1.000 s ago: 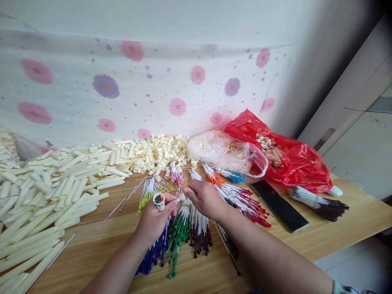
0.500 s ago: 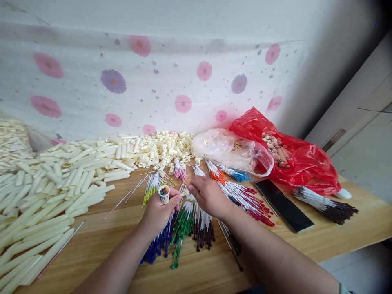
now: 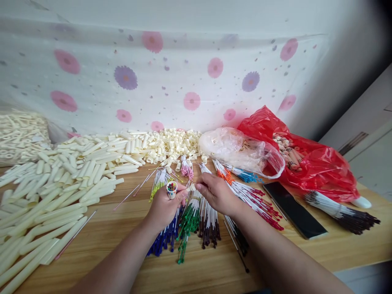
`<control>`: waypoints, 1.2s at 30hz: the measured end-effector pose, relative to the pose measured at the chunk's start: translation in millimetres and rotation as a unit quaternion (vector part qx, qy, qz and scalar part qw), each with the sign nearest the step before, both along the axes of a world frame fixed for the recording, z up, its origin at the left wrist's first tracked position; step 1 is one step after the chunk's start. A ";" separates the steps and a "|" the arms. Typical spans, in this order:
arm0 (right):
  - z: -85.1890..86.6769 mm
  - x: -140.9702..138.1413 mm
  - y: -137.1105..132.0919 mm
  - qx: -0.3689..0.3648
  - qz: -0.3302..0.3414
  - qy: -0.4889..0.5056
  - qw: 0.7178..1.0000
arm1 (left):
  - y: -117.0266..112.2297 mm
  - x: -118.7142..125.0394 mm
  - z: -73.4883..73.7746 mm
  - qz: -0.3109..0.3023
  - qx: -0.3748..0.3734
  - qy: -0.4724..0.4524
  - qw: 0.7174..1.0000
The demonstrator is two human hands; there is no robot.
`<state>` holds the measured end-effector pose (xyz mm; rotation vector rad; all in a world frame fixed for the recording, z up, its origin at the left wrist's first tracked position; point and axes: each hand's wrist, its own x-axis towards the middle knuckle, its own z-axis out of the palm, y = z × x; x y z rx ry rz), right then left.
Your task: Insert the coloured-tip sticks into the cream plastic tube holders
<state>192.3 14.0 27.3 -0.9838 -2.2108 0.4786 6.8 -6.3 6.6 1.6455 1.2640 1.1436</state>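
My left hand (image 3: 165, 206) is closed around a white slotted plastic tube (image 3: 172, 190) that stands upright from the fist, with tips of several colours in its open top. A small cream-coloured piece (image 3: 191, 187) sits between my two hands, at the left fingertips. My right hand (image 3: 219, 194) pinches at its other side, the fingers curled. Under the hands lie bundles of thin white sticks with coloured tips: dark blue (image 3: 165, 239), green (image 3: 189, 218) and dark brown (image 3: 210, 228). A yellow-tipped bundle (image 3: 159, 181) and a pink-tipped bundle (image 3: 186, 168) lie just behind.
Cream plastic tubes (image 3: 61, 204) cover the left of the wooden table (image 3: 119, 249), and short slotted pieces (image 3: 171, 145) lie at the back. To the right are red-tipped sticks (image 3: 257, 202), a phone (image 3: 294, 210), a clear bag (image 3: 235, 149), a red bag (image 3: 324, 163) and a dark-tipped bundle (image 3: 341, 210).
The camera view has shifted, so the whole scene appears farther right. My right hand has turned slightly at the small cream-coloured piece; the left still grips the tube.
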 end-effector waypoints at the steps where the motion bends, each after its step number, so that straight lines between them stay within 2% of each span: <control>1: -0.1 -0.6 0.1 -0.003 0.000 -0.001 1.000 | -0.2 -0.7 0.4 0.001 0.008 0.010 1.000; 6: -7.1 -10.0 1.6 -0.099 -0.036 0.035 0.994 | -5.1 -2.4 3.6 0.044 0.094 0.136 0.985; 8: -8.1 -12.1 1.1 -0.097 -0.049 0.068 0.992 | -6.6 -1.6 3.6 0.054 0.114 0.151 0.980; 10: -3.1 -9.4 -2.7 -0.027 -0.075 0.090 0.993 | -6.0 -1.2 1.8 0.062 0.113 0.126 0.984; 13: 17.1 3.3 -17.3 0.133 -0.086 0.134 0.978 | -1.4 -4.0 -3.2 0.064 0.116 0.094 0.987; 17: 50.6 20.3 -45.4 0.264 -0.016 0.189 0.946 | 5.4 -10.9 -8.3 0.043 0.132 0.110 0.984; 20: 61.8 21.2 -57.2 0.295 0.003 0.131 0.946 | 7.0 -12.4 -8.4 0.023 0.151 0.135 0.979; 24: 56.0 13.9 -54.9 0.318 0.006 0.065 0.946 | 6.0 -9.9 -6.1 0.005 0.166 0.167 0.972; 29: 44.6 10.2 -49.2 0.316 0.009 0.046 0.948 | 5.6 -8.5 -5.0 0.001 0.141 0.201 0.969; 36: 48.9 12.2 -49.8 0.334 -0.009 0.045 0.941 | 6.3 -9.3 -6.0 0.001 0.130 0.202 0.971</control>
